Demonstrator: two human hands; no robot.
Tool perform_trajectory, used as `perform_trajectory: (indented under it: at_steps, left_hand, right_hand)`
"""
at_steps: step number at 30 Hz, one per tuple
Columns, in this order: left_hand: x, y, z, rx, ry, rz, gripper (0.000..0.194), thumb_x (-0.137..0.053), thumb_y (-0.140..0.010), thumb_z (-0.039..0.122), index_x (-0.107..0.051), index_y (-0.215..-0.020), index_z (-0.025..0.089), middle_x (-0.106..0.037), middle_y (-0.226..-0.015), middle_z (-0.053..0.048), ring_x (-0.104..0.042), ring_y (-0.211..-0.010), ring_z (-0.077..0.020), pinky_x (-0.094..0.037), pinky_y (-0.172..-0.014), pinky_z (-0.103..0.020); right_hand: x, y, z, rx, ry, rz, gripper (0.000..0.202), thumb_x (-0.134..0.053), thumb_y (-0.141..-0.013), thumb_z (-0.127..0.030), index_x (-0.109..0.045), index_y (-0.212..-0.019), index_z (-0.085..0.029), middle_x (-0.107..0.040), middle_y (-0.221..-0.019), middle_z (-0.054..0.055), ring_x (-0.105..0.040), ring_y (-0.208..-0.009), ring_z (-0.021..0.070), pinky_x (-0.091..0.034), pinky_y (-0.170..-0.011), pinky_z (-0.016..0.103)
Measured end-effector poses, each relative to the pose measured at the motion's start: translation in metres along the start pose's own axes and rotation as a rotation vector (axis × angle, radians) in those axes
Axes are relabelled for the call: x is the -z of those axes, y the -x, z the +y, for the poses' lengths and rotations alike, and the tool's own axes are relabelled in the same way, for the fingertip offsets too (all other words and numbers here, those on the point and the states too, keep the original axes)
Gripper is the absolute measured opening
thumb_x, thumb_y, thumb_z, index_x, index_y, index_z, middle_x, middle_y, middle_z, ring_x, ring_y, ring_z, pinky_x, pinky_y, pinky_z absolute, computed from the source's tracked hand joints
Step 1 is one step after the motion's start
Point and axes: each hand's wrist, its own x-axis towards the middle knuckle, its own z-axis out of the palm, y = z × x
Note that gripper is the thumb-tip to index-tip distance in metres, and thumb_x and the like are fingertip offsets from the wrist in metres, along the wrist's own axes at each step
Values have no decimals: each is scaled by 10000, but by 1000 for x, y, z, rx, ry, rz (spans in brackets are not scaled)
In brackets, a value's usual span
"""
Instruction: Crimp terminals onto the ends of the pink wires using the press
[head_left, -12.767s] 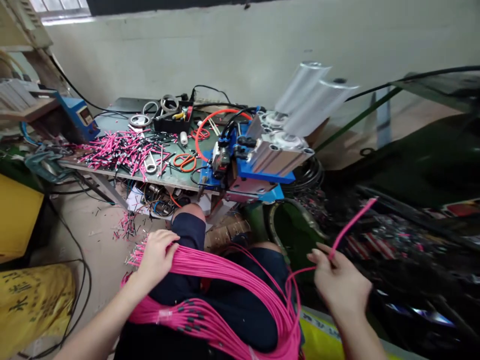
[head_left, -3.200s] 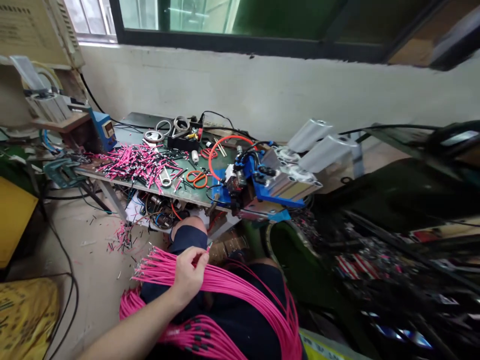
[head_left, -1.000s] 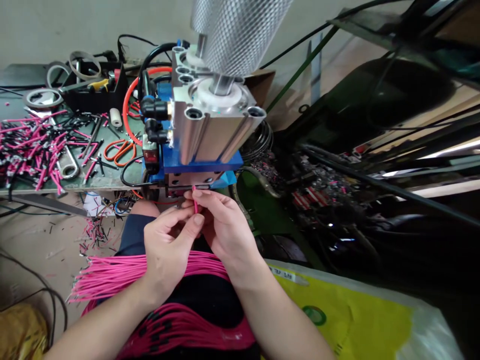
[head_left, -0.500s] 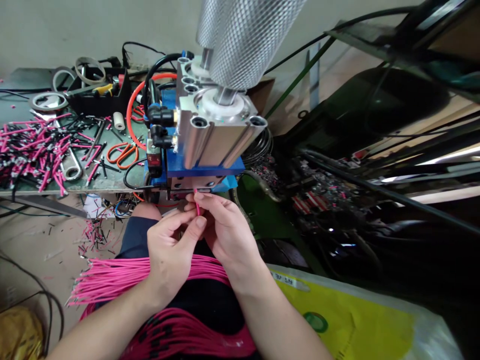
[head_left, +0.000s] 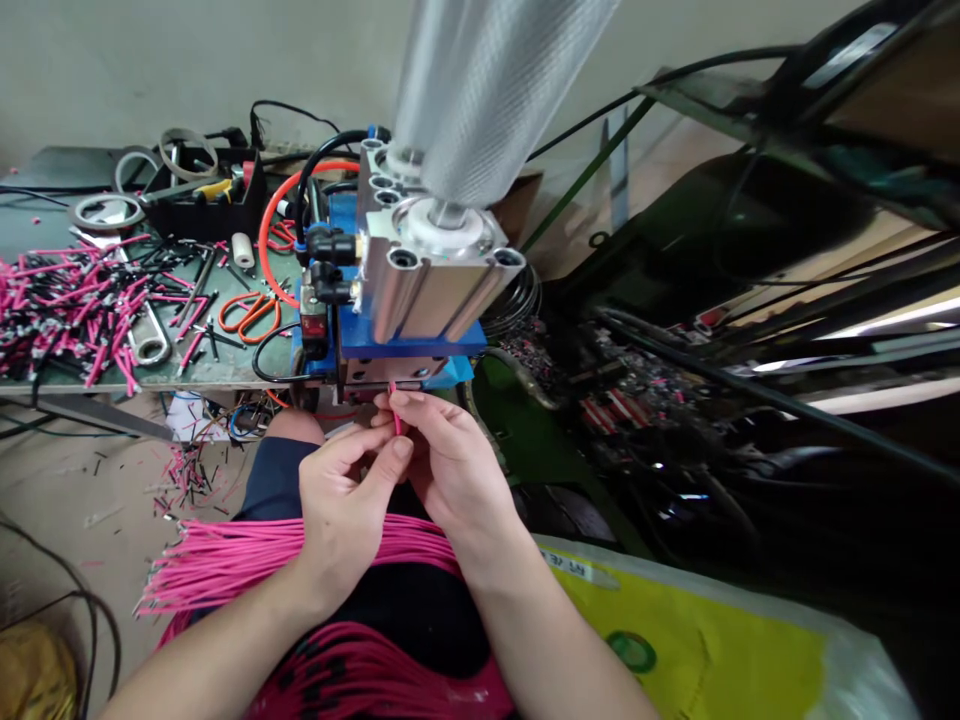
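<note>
A short visible length of pink wire (head_left: 397, 422) runs upright between my two hands, right in front of the pneumatic press (head_left: 433, 295). My left hand (head_left: 349, 490) pinches its lower part between thumb and fingers. Higher up, the thumb and forefinger of my right hand (head_left: 450, 440) close on the same wire near its tip. That tip lies close to the press's lower metal block (head_left: 390, 370); I cannot tell whether they touch. Across my lap, below the hands, lies a bundle of pink wires (head_left: 232, 560), with a second, darker-looking bundle (head_left: 375, 665) nearer to me.
Pink and black wire offcuts (head_left: 67, 310) pile up on the green bench (head_left: 202, 375). Orange-handled scissors (head_left: 247, 317), a wrench (head_left: 150, 340) and a black tool box (head_left: 202, 210) are there too. A yellow bag (head_left: 720, 640) lies right; dark machinery (head_left: 675, 400) stands beyond.
The press's knurled cylinders look blurred and sit a little lower over the metal body. My view has shifted slightly. Both hands keep their pinch on the wire.
</note>
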Motion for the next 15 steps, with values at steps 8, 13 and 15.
perform_trajectory:
  at_steps: [8, 13, 15]
  left_hand:
    - [13, 18, -6, 22, -48, -23, 75, -795, -836, 260, -844, -850, 204, -789, -811, -40, -711, -721, -150, -568, -673, -201]
    - [19, 26, -10, 25, -34, -49, 79, -787, -846, 265, -835, -827, 206, -801, -834, -42, -723, -743, -146, -563, -694, -190]
    - [20, 29, -11, 31, -24, -58, 82, -781, -851, 268, -841, -845, 212, -800, -835, -39, -725, -748, -147, -561, -691, -189]
  right_hand:
    - [23, 15, 19, 184, 216, -110, 177, -898, -770, -381, -838, -860, -242, -783, -788, 19, -736, -784, 147, -579, -718, 209]
    - [34, 26, 33, 277, 326, -141, 133, -841, -850, -376, -839, -941, -279, -802, -886, 18, -754, -869, 167, -591, -803, 247]
    - [35, 28, 36, 295, 345, -126, 139, -839, -852, -375, -838, -947, -275, -804, -898, 24, -758, -880, 180, -598, -811, 265]
